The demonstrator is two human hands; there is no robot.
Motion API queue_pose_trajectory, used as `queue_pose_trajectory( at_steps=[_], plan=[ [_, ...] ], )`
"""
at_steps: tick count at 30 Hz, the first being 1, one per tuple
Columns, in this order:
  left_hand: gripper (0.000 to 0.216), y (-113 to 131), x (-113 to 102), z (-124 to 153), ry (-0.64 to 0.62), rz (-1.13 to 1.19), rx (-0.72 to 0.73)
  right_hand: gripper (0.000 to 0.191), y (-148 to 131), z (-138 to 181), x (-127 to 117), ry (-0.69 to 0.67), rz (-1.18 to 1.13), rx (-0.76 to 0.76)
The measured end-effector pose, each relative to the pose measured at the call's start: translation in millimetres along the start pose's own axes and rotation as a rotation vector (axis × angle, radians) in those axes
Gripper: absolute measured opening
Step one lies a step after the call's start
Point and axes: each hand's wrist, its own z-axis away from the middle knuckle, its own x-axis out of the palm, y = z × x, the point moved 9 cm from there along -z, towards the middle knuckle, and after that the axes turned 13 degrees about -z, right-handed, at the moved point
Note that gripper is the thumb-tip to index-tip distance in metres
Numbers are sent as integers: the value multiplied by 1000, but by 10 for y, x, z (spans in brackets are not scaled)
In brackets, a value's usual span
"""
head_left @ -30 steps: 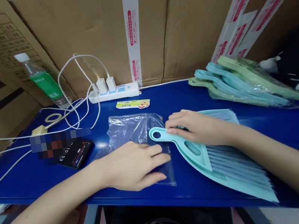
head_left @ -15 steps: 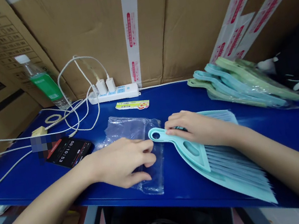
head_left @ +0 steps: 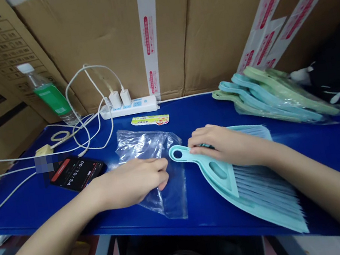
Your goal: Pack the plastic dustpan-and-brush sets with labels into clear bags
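Note:
A clear plastic bag (head_left: 171, 197) lies flat and wrinkled on the blue table. My left hand (head_left: 139, 178) is over it, fingers curled together and pinching its film; the fingertips are partly hidden. To the right, a light-blue hand brush (head_left: 257, 182) rests nested on a matching dustpan (head_left: 251, 205), bristles toward the lower right. My right hand (head_left: 213, 142) is closed around their handles, just behind the hanging hole.
Bagged green and blue brush sets (head_left: 268, 93) lie at the back right. A small card (head_left: 150, 120) sits behind the bag. At left are a phone (head_left: 78, 172), white cables, a power strip (head_left: 143, 104) and a bottle (head_left: 52, 99). Cardboard (head_left: 101, 30) stands behind the table.
My left hand's fingers have closed from a spread pose onto the plastic bag, which has wrinkled and shifted slightly. My right hand stays on the handles.

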Motion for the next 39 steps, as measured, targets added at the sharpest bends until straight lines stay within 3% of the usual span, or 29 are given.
queue_pose_trajectory(
  at_steps=[6, 14, 18, 23, 27, 34, 39],
  plan=[
    [13, 113, -120, -74, 210, -282, 41, 32, -78, 43, -74, 49, 33, -44],
    [21, 315, -179, -78, 472, -475, 68, 34, -118, 45, -74, 92, 89, -88],
    [22, 315, -162, -99, 493, -478, 57, 38, -175, 67, -161, 165, 148, -127],
    [23, 311, -197, -85, 520, -479, 41, 40, -244, 51, -38, 92, 156, -129],
    [24, 342, -228, -69, 531, -453, 55, 38, -277, 40, -19, 112, 179, -118],
    [25, 299, -229, -80, 522, -447, 30, 42, -393, 57, -36, 179, 401, -266],
    [26, 297, -243, -64, 538, -459, 32, 39, -344, 50, 36, 122, 499, -279]
  ],
)
